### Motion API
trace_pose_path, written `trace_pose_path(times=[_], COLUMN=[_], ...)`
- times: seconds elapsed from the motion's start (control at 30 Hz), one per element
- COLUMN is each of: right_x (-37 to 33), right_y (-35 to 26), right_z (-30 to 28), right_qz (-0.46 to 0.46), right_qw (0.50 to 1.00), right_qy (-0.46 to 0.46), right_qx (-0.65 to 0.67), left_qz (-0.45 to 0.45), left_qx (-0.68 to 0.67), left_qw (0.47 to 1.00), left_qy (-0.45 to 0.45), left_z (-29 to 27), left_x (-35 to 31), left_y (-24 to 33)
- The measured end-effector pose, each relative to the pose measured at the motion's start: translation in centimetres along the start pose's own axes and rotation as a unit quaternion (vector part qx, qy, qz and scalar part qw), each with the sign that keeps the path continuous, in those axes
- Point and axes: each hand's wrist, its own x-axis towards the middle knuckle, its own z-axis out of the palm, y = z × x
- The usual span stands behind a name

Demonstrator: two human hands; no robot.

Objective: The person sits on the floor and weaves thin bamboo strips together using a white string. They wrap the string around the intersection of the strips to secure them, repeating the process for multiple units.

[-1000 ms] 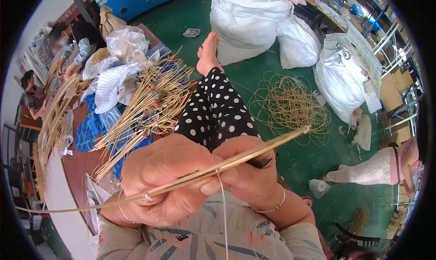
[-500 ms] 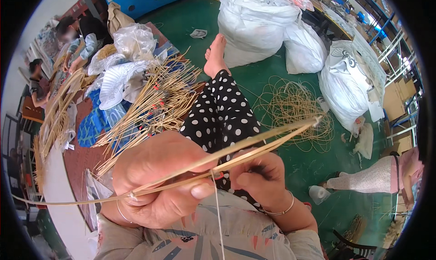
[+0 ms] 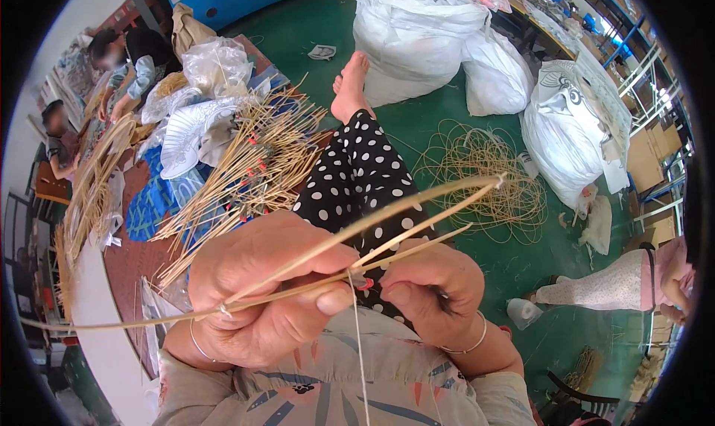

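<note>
My left hand (image 3: 268, 288) is closed, pinching a frame of thin bamboo strips (image 3: 387, 210) between thumb and fingers. One strip bows out to a tied tip at the right, and a long end runs off to the left. Two straighter strips fan apart from the pinch; one has a loose end. White thread (image 3: 358, 351) hangs down from the joint by my left thumb. A small red bit (image 3: 365, 284) shows beside it. Close to the joint, my right hand (image 3: 439, 292) has curled fingers under the loose strip; whatever they pinch is hidden.
A heap of cut bamboo sticks (image 3: 246, 169) lies on the bench at left, with plastic bags (image 3: 216, 65) behind. Coiled bamboo strips (image 3: 477, 180) lie on the green floor. Big white sacks (image 3: 413, 42) stand ahead. Other people are at left and right.
The strips have spread apart: one loose end now stands clear of the bowed strip. The tied tip has shifted slightly left and up. My right hand has moved a little to the right.
</note>
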Motion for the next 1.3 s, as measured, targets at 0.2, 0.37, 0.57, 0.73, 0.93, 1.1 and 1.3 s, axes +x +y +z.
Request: trace_pose_path(times=[0.2, 0.37, 0.57, 0.73, 0.93, 1.1, 1.3], right_x=[-0.3, -0.5, 0.1, 0.9, 1.2, 0.9, 1.5], right_y=[-0.2, 1.1, 0.0, -1.6, -1.9, -2.2, -4.2], right_z=[0.5, 2.0, -0.3, 0.1, 0.2, 0.5, -0.2], right_qz=[0.121, 0.059, -0.064, -0.068, -0.047, -0.012, 0.075], right_qw=[0.981, 0.978, 0.996, 0.987, 0.99, 0.994, 0.995], right_qy=[0.026, 0.05, 0.002, 0.0, 0.021, 0.046, -0.01], right_qx=[0.151, 0.193, -0.06, -0.143, -0.129, -0.102, -0.062], left_qz=[-0.01, -0.015, -0.035, -0.032, 0.032, 0.052, 0.031], left_qx=[-0.004, 0.013, 0.042, 0.084, 0.132, 0.168, 0.141], left_qw=[1.0, 1.0, 0.998, 0.995, 0.99, 0.984, 0.989], left_qy=[-0.001, -0.023, -0.032, -0.05, -0.043, -0.029, -0.023], left_z=[0.3, 0.2, 0.1, 0.8, 1.8, 2.4, 2.4], left_x=[0.1, 0.3, 0.2, 0.8, 0.9, 0.5, 0.0], left_y=[0.0, 0.0, 0.0, -1.1, -2.1, -2.6, -2.4])
